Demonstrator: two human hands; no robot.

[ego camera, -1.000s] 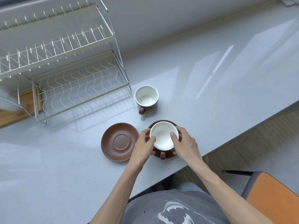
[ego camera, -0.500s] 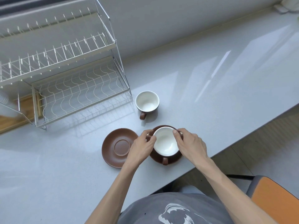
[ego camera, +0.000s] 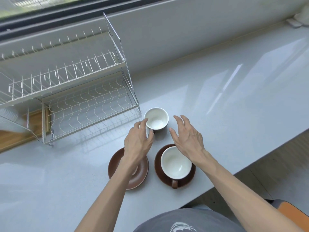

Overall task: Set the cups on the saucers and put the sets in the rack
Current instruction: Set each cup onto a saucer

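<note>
A wire rack (ego camera: 70,91) fills the upper left, on a grey counter (ego camera: 217,97). At lower centre, one cup (ego camera: 175,162) sits on its saucer (ego camera: 187,180); left, a bare saucer (ego camera: 142,171). Above, the loose cup (ego camera: 156,118) stands between both spread, empty hands: left (ego camera: 138,144), fingertips at its rim, right (ego camera: 188,139).

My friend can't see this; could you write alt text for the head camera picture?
Two bare hands, left hand and right hand, reach for a loose cup on a grey counter. Nearer, another cup sits on its saucer, beside an empty saucer and wire rack.
</note>
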